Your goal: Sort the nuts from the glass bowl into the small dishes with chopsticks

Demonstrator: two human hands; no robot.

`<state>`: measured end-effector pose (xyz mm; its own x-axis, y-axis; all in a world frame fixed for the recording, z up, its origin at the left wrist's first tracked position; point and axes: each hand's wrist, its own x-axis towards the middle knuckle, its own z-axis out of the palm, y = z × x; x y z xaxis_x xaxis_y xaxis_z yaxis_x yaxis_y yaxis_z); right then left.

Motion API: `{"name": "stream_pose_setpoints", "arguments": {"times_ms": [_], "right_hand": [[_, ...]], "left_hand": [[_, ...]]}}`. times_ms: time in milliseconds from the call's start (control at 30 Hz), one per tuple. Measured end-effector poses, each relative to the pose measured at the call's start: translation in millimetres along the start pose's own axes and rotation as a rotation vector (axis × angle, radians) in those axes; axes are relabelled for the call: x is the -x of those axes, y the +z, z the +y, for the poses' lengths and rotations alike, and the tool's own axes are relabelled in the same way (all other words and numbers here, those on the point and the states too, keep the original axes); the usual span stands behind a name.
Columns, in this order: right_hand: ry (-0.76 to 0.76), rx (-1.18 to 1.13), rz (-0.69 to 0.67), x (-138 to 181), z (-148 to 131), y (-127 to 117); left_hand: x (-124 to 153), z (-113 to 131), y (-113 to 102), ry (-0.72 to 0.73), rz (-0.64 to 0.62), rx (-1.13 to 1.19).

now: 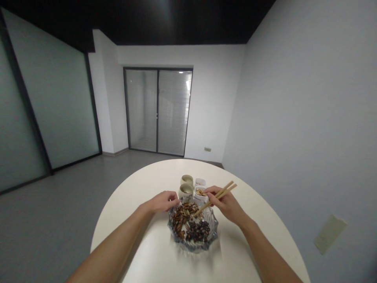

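Observation:
My right hand [225, 204] is closed around a pair of wooden chopsticks [215, 199], which slant down to the left. Their tips are among the long brown seeds or nuts [185, 212] in a clear glass bowl [213, 232]. Dark, shiny seeds [198, 231] fill the near right part of that bowl. At the bowl's far left rim, my left hand [165, 201] has its fingers curled and seems to grip the edge. Just behind stand two pale green cups [186, 192] and two small white containers [200, 197], the nearer one holding light brown pieces.
Everything stands on a round white table [132, 188]. A white wall [294, 118] runs along the right, with a yellowish patch [330, 234] low on it. Glass doors [157, 112] are in the far wall, and frosted panels [59, 102] rise at left.

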<state>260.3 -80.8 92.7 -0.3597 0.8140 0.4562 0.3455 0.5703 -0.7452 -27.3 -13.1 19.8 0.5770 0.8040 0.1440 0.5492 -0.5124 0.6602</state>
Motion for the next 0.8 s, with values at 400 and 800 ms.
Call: {"name": "stream_pose_setpoints", "arguments": {"times_ms": [400, 800], "right_hand": [[-0.057, -0.010, 0.117, 0, 7, -9], [-0.263, 0.019, 0.496, -1, 15, 5]], "left_hand": [[0, -4, 2, 0.010, 0.022, -0.033], [1, -2, 1, 0.015, 0.012, -0.024]]}}
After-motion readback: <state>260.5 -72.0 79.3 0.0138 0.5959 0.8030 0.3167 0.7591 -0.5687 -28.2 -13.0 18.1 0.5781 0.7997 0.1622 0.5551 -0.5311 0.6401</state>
